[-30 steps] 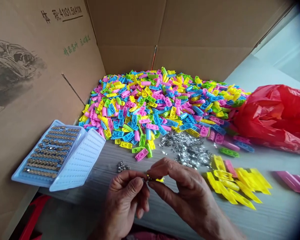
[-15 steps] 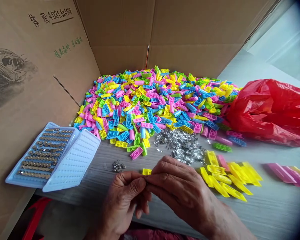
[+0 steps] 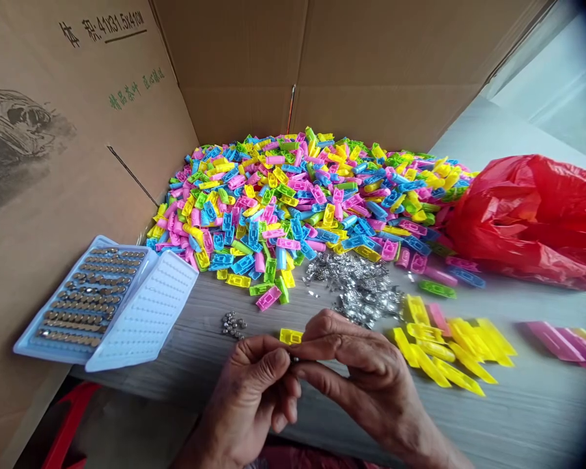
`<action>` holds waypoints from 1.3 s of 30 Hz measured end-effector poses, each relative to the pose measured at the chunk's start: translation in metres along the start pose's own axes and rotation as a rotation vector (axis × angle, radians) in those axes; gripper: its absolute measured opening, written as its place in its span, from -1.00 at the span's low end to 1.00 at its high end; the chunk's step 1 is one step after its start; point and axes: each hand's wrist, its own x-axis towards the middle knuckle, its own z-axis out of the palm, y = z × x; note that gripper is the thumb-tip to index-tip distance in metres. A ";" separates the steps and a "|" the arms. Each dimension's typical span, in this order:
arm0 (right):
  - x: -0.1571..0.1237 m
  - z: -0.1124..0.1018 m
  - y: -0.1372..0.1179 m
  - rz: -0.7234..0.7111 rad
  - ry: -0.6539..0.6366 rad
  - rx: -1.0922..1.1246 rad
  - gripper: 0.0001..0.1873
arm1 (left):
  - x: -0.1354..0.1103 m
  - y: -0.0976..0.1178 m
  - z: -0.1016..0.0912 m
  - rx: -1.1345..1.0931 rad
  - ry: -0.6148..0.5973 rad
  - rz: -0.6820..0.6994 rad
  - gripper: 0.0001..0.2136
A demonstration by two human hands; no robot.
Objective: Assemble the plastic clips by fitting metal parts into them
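Observation:
My left hand (image 3: 254, 394) is closed, thumb pressed against its curled index finger. Its fingertips meet those of my right hand (image 3: 366, 368), which is pinched too. Between them shows a tiny dark, shiny bit (image 3: 293, 359), mostly hidden by the fingers. Just beyond the fingertips lies a yellow plastic casing (image 3: 290, 336). A small cluster of round metal pieces (image 3: 232, 324) rests on the table up and left of my hands. Behind my right hand spreads a heap of small silver metal parts (image 3: 366, 290). Several yellow casings (image 3: 449, 352) lie to its right.
A large pile of coloured plastic casings (image 3: 283, 195) leans against the cardboard (image 3: 361, 65). On the left, an open pale-blue tray (image 3: 151, 319) holds rows of round metal discs (image 3: 92, 299). A red plastic bag (image 3: 542, 221) sits at right, with pink casings (image 3: 554, 340) nearer me.
The fingers of my right hand have parted slightly, so a tiny shiny bit now shows at the fingertips. The whole view has shifted a little.

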 end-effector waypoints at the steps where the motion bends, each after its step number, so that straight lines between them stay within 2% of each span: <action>1: -0.001 0.000 0.000 0.036 0.014 0.037 -0.77 | 0.000 0.000 0.000 -0.005 0.002 -0.001 -0.79; 4: -0.002 0.002 0.000 0.115 0.065 0.129 -0.83 | 0.000 0.000 -0.002 -0.015 -0.001 0.001 -0.77; 10: 0.000 0.005 -0.005 0.123 0.156 0.108 -0.90 | 0.001 -0.001 -0.002 -0.017 -0.009 -0.042 -0.72; 17: 0.000 0.005 -0.007 0.116 0.060 0.154 -0.91 | 0.001 -0.005 -0.008 -0.026 -0.068 -0.108 -0.68; 26: 0.000 0.007 -0.004 0.075 0.063 0.131 -0.90 | 0.004 -0.005 -0.014 -0.037 -0.170 -0.193 -0.68; 30: 0.001 0.005 -0.003 0.071 0.045 0.121 -0.88 | 0.006 -0.006 -0.018 -0.031 -0.185 -0.213 -0.70; 36: 0.003 0.004 -0.005 0.079 -0.029 0.105 -0.74 | 0.009 -0.005 -0.025 0.016 -0.211 -0.239 -0.69; 39: -0.002 0.006 -0.002 0.133 -0.016 0.114 -0.81 | 0.007 -0.004 -0.024 0.030 -0.203 -0.215 -0.72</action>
